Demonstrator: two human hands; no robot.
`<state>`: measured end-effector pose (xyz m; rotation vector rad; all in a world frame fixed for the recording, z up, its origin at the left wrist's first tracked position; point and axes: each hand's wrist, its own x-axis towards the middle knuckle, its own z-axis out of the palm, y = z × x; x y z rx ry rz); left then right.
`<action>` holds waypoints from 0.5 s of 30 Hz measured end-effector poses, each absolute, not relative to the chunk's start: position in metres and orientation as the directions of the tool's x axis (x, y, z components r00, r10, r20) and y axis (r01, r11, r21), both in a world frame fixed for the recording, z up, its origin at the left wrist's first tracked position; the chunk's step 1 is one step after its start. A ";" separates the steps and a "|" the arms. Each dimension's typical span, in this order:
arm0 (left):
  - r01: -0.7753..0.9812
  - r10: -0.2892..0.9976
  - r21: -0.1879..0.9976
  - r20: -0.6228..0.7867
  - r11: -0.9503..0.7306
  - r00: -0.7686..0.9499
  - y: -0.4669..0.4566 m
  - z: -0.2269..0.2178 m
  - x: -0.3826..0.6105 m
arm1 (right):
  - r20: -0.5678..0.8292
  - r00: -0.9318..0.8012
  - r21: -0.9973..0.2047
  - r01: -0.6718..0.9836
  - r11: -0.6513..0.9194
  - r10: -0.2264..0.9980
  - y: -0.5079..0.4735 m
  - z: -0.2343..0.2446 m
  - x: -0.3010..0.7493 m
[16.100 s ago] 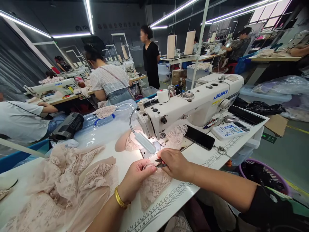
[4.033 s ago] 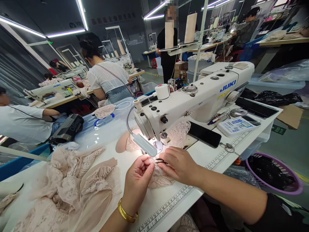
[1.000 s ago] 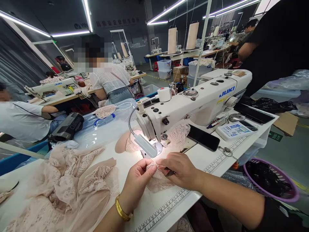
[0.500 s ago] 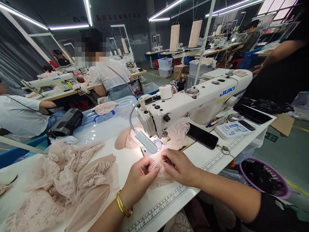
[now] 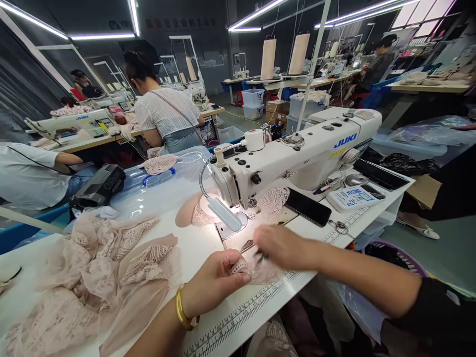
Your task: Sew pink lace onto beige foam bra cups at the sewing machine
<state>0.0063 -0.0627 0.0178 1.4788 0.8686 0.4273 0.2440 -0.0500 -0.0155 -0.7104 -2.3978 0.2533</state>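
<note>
My left hand (image 5: 219, 272), with a gold bangle at the wrist, pinches the edge of a beige lace piece (image 5: 241, 267) between thumb and fingers. Just right of it, my right hand (image 5: 280, 245) is closed and smeared by motion. A small dark metal tool, seemingly thread snips (image 5: 262, 256), sticks out from its fingers close to the lace. Both hands are over the white table (image 5: 208, 310), in front of the sewing machine (image 5: 297, 148). A lamp (image 5: 225, 213) lights the needle plate, and more lace (image 5: 274, 202) lies beneath the machine arm.
Left of my hands lies a heap of beige lace fabric (image 5: 92, 267). A beige cup piece (image 5: 188, 210) rests behind the lamp. To the right are a black phone (image 5: 309, 207) and a white box (image 5: 349, 198). A printed ruler (image 5: 238, 310) follows the front edge. Other people sit beyond.
My right hand has shifted slightly right, away from the left hand, with the dark tool. The left hand has dipped a little, still pinching lace. A person standing at right has mostly left view.
</note>
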 end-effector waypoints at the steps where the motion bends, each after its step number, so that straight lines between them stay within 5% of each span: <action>1: 0.246 0.729 0.960 -0.266 0.136 0.631 -0.062 0.017 0.005 | 0.480 -0.617 -0.412 0.468 0.781 0.623 -0.045 -0.016 0.252; 5: 0.204 0.782 0.955 -0.292 0.213 0.550 -0.056 0.015 0.005 | 0.381 -0.454 -0.720 0.400 0.567 0.805 -0.042 -0.010 0.262; 9: 0.170 0.819 0.971 -0.234 0.169 0.523 -0.055 0.016 0.006 | 0.100 -0.487 -0.969 0.151 0.196 0.868 -0.052 -0.004 0.235; 15: 0.107 0.850 0.967 -0.255 0.232 0.460 -0.054 0.016 -0.002 | -0.093 -0.540 -0.971 -0.136 -0.196 0.837 -0.048 -0.009 0.215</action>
